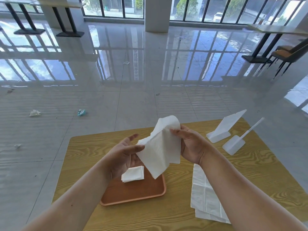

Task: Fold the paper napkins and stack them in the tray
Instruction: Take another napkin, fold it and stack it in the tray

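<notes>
A white paper napkin [160, 147] hangs in the air above the table, loosely draped and partly folded. My right hand [191, 145] pinches its upper right edge between thumb and fingers. My left hand [125, 154] touches its left edge with the thumb, palm up and fingers spread. Below them an orange tray [133, 192] lies on the wooden table [86, 157], with a small stack of folded napkins [133, 174] at its far end. A pile of unfolded napkins [203, 197] lies to the right of the tray, partly under my right forearm.
Two clear plastic sign stands [221, 130] [235, 144] stand at the table's far right corner. Beyond the table is a glossy tiled floor with crumpled litter [35, 113] [81, 112]. Other tables and a chair [288, 55] stand far off.
</notes>
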Available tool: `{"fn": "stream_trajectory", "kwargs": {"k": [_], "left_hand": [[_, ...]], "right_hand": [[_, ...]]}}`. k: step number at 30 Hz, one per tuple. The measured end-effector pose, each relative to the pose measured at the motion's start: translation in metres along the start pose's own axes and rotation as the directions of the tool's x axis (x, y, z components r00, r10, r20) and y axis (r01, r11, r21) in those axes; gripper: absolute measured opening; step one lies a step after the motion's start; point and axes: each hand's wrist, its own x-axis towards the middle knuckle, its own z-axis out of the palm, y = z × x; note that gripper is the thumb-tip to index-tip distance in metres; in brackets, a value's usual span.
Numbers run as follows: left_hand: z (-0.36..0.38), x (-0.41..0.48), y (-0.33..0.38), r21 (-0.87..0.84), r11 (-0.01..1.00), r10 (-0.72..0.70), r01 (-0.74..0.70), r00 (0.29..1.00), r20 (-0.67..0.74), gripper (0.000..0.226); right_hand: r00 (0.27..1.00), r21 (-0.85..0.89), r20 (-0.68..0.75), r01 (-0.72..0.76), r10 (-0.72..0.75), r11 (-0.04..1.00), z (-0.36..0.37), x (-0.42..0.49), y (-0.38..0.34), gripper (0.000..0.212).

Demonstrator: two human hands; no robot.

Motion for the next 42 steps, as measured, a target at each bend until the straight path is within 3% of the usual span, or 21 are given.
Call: {"fn": "stream_trajectory", "kwargs": {"k": [4, 8, 12, 15, 18, 20, 23, 31, 36, 40, 42], "left_hand": [[-0.003, 0.004, 0.015, 0.060, 0.994, 0.102, -0.094, 0.981, -0.165, 0.064], [-0.008, 0.005, 0.028, 0.144, 0.983, 0.143, -0.117, 0.973, -0.183, 0.060], [-0.008, 0.005, 0.033, 0.269, 0.958, 0.126, -0.097, 0.988, -0.094, 0.075], [-0.006, 0.006, 0.033, 0.417, 0.899, 0.200, -0.136, 0.973, -0.114, 0.069], [-0.005, 0.004, 0.036, 0.570, 0.805, 0.273, -0.163, 0.955, -0.114, 0.049], [-0.004, 0.004, 0.037, 0.665, 0.726, 0.327, -0.178, 0.939, -0.106, 0.032], [-0.007, 0.008, 0.037, 0.842, 0.514, 0.439, -0.165, 0.894, -0.093, 0.009], [-0.006, 0.010, 0.042, 0.976, 0.093, 0.573, -0.198, 0.812, 0.110, 0.009], [0.010, 0.003, 0.051, 0.953, -0.077, 0.633, -0.293, 0.724, 0.274, 0.006], [0.033, -0.002, 0.061, 0.914, -0.166, 0.631, -0.369, 0.673, 0.386, 0.004], [0.041, -0.004, 0.066, 0.904, -0.181, 0.617, -0.388, 0.670, 0.412, 0.005]], "right_hand": [[0.992, -0.170, -0.117, -0.059, 0.039, 0.984, -0.003, -0.003, 0.000, 0.080], [0.963, -0.357, -0.265, -0.045, -0.055, 0.933, 0.000, -0.005, 0.003, 0.101], [0.961, -0.412, -0.250, 0.006, -0.119, 0.911, 0.003, -0.004, 0.001, 0.091], [0.953, -0.499, -0.252, 0.018, -0.165, 0.866, 0.004, -0.004, -0.003, 0.069], [0.938, -0.677, -0.243, 0.018, -0.246, 0.736, 0.003, -0.005, -0.005, 0.043], [0.920, -0.817, -0.236, -0.014, -0.312, 0.577, 0.002, -0.006, -0.007, 0.031], [0.905, -0.921, -0.192, -0.032, -0.380, 0.388, 0.000, -0.004, -0.008, 0.022], [0.892, -0.989, -0.124, -0.075, -0.436, 0.128, -0.005, -0.006, -0.005, 0.020], [0.896, -0.994, -0.106, -0.084, -0.430, 0.070, -0.005, -0.012, -0.004, 0.021], [0.955, -0.991, -0.070, -0.033, -0.287, 0.132, 0.006, -0.014, 0.001, 0.073], [0.963, -0.992, -0.080, -0.050, -0.258, 0.120, 0.013, -0.011, 0.006, 0.066]]}}
